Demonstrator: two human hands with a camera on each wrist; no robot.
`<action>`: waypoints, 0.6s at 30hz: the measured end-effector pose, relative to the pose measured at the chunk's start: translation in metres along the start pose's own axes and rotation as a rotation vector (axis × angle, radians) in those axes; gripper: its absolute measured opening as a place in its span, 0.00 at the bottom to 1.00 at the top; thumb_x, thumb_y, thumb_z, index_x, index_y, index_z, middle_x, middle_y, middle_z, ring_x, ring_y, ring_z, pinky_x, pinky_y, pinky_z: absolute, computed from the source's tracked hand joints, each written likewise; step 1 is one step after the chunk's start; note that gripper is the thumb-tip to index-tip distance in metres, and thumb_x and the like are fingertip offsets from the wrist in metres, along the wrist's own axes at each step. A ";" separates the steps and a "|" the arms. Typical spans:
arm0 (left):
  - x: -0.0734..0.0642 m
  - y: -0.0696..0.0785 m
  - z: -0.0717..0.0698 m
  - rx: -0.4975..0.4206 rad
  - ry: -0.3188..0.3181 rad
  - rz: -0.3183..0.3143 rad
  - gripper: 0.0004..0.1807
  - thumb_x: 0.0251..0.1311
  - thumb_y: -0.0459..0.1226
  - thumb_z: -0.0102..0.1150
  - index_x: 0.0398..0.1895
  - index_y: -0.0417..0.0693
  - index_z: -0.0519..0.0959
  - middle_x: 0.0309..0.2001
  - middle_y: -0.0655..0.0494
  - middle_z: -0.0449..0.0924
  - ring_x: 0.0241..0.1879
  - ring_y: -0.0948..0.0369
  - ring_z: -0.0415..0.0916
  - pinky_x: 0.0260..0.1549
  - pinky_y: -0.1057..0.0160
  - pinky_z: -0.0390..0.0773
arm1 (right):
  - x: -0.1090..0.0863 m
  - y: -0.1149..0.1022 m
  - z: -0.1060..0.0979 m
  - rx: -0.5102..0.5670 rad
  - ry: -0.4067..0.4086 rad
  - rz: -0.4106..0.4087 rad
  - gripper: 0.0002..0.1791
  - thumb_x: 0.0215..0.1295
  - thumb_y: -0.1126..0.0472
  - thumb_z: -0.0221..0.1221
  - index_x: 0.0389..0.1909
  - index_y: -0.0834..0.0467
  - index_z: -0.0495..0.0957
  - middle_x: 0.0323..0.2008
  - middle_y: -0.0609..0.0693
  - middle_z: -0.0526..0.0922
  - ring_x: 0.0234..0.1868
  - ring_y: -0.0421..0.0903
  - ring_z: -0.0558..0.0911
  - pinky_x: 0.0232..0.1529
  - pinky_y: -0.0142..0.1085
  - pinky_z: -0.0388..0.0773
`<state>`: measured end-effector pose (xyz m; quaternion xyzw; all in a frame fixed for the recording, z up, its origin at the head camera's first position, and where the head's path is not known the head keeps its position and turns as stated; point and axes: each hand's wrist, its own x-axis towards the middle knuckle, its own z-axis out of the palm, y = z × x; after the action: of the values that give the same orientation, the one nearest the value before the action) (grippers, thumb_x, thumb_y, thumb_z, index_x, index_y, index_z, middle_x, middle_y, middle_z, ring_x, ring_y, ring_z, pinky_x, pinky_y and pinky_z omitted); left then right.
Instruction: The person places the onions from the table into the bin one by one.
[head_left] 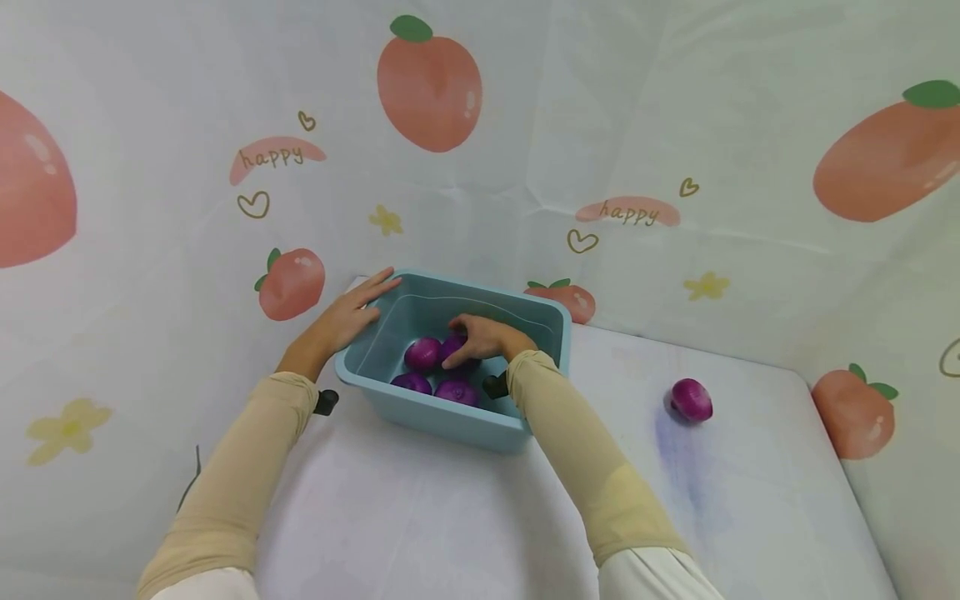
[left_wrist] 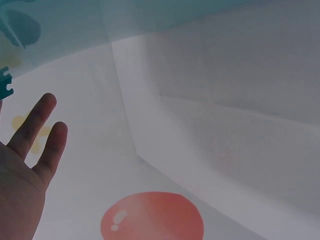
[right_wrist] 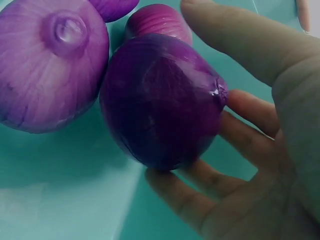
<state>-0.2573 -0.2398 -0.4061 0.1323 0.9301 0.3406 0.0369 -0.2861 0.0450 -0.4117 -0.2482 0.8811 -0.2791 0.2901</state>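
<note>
A light blue plastic bin (head_left: pixel 450 425) stands on the table against the back wall, with several red onions inside. My left hand (head_left: pixel 348 318) rests at the bin's left rim with fingers extended; part of it shows in the left wrist view. Inside the bin, my right hand (head_left: pixel 483 337) is spread around a dark red onion (right_wrist: pixel 160 105). Its fingertips touch that onion's lower and right sides, while the thumb stands apart from it. Beside it lie a paler onion (right_wrist: pixel 55 70) and a pinkish onion (right_wrist: pixel 160 21), partly hidden.
Another red onion (head_left: pixel 691 400) lies on the white table (head_left: pixel 772 467), right of the bin, near a bluish-purple stain on the cloth. A white wall cloth (head_left: pixel 510 125) printed with fruit rises behind the bin.
</note>
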 end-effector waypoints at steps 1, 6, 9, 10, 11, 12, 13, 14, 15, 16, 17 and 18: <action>0.000 0.000 0.000 0.000 0.001 0.002 0.35 0.69 0.39 0.39 0.80 0.71 0.58 0.84 0.71 0.43 0.84 0.48 0.42 0.72 0.27 0.55 | 0.000 -0.001 0.000 0.002 -0.013 0.002 0.48 0.59 0.47 0.70 0.77 0.57 0.60 0.75 0.56 0.67 0.76 0.53 0.67 0.78 0.48 0.62; 0.000 -0.002 0.000 -0.009 0.005 0.016 0.36 0.68 0.38 0.39 0.80 0.70 0.59 0.83 0.71 0.44 0.84 0.49 0.42 0.73 0.28 0.54 | -0.001 -0.001 0.000 -0.013 -0.043 0.027 0.48 0.61 0.49 0.70 0.78 0.58 0.59 0.76 0.56 0.65 0.78 0.53 0.64 0.80 0.47 0.60; 0.001 -0.002 0.000 -0.011 0.005 0.017 0.36 0.68 0.38 0.39 0.80 0.70 0.59 0.83 0.71 0.44 0.84 0.49 0.42 0.73 0.27 0.54 | -0.001 0.000 0.000 -0.022 -0.053 0.034 0.48 0.61 0.50 0.69 0.78 0.58 0.59 0.77 0.57 0.65 0.78 0.53 0.64 0.80 0.47 0.60; 0.001 -0.002 0.000 -0.012 0.005 0.016 0.36 0.68 0.38 0.39 0.80 0.70 0.59 0.83 0.71 0.44 0.84 0.49 0.42 0.73 0.27 0.54 | -0.001 0.000 0.000 -0.023 -0.055 0.035 0.48 0.60 0.49 0.70 0.78 0.58 0.59 0.77 0.56 0.65 0.78 0.53 0.64 0.80 0.47 0.60; 0.001 -0.002 0.000 -0.013 0.005 0.016 0.36 0.68 0.38 0.39 0.80 0.70 0.59 0.83 0.71 0.44 0.84 0.49 0.42 0.72 0.27 0.54 | -0.001 0.000 -0.001 -0.025 -0.058 0.033 0.48 0.61 0.49 0.69 0.78 0.58 0.59 0.77 0.57 0.65 0.78 0.53 0.64 0.80 0.47 0.60; 0.001 -0.002 0.000 -0.013 0.005 0.017 0.36 0.68 0.38 0.39 0.80 0.70 0.59 0.83 0.71 0.44 0.84 0.48 0.42 0.72 0.27 0.54 | -0.001 0.000 -0.001 -0.024 -0.059 0.032 0.48 0.60 0.49 0.69 0.78 0.58 0.59 0.76 0.57 0.65 0.78 0.53 0.64 0.80 0.47 0.60; 0.001 -0.002 0.000 -0.013 0.005 0.018 0.35 0.68 0.38 0.39 0.80 0.70 0.59 0.83 0.71 0.44 0.84 0.48 0.42 0.72 0.27 0.54 | 0.000 0.000 -0.001 -0.027 -0.060 0.030 0.48 0.60 0.49 0.69 0.78 0.58 0.59 0.76 0.57 0.65 0.78 0.53 0.64 0.80 0.47 0.60; 0.001 -0.002 0.000 -0.016 0.006 0.018 0.35 0.68 0.38 0.39 0.80 0.70 0.59 0.83 0.71 0.44 0.84 0.48 0.42 0.72 0.27 0.55 | 0.000 0.000 -0.001 -0.028 -0.060 0.027 0.48 0.60 0.49 0.69 0.78 0.58 0.59 0.76 0.57 0.65 0.78 0.53 0.64 0.80 0.47 0.60; 0.000 -0.002 0.000 -0.018 0.007 0.020 0.35 0.68 0.38 0.39 0.80 0.70 0.59 0.83 0.71 0.44 0.84 0.48 0.42 0.72 0.27 0.55 | 0.000 0.001 -0.001 -0.028 -0.059 0.025 0.48 0.60 0.49 0.69 0.78 0.58 0.59 0.76 0.57 0.65 0.78 0.53 0.64 0.80 0.47 0.60; 0.000 -0.002 0.000 -0.019 0.008 0.020 0.35 0.68 0.38 0.40 0.80 0.70 0.59 0.83 0.70 0.44 0.84 0.48 0.43 0.72 0.27 0.55 | 0.000 0.001 -0.001 -0.028 -0.055 0.021 0.48 0.60 0.49 0.69 0.78 0.58 0.59 0.76 0.57 0.65 0.78 0.53 0.64 0.80 0.47 0.60; -0.001 -0.002 0.000 -0.021 0.009 0.020 0.36 0.68 0.38 0.40 0.80 0.70 0.59 0.83 0.70 0.44 0.83 0.48 0.43 0.72 0.27 0.56 | 0.000 0.001 -0.001 -0.029 -0.052 0.017 0.48 0.60 0.49 0.69 0.78 0.58 0.59 0.76 0.56 0.65 0.78 0.52 0.64 0.80 0.47 0.60; -0.001 -0.002 0.001 -0.021 0.009 0.020 0.36 0.68 0.38 0.40 0.80 0.70 0.59 0.83 0.70 0.44 0.83 0.48 0.43 0.71 0.27 0.56 | 0.000 0.001 -0.001 -0.028 -0.047 0.011 0.47 0.60 0.49 0.69 0.78 0.58 0.59 0.76 0.56 0.65 0.78 0.52 0.64 0.79 0.47 0.60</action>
<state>-0.2563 -0.2414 -0.4079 0.1397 0.9253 0.3511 0.0309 -0.2871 0.0454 -0.4118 -0.2540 0.8793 -0.2592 0.3086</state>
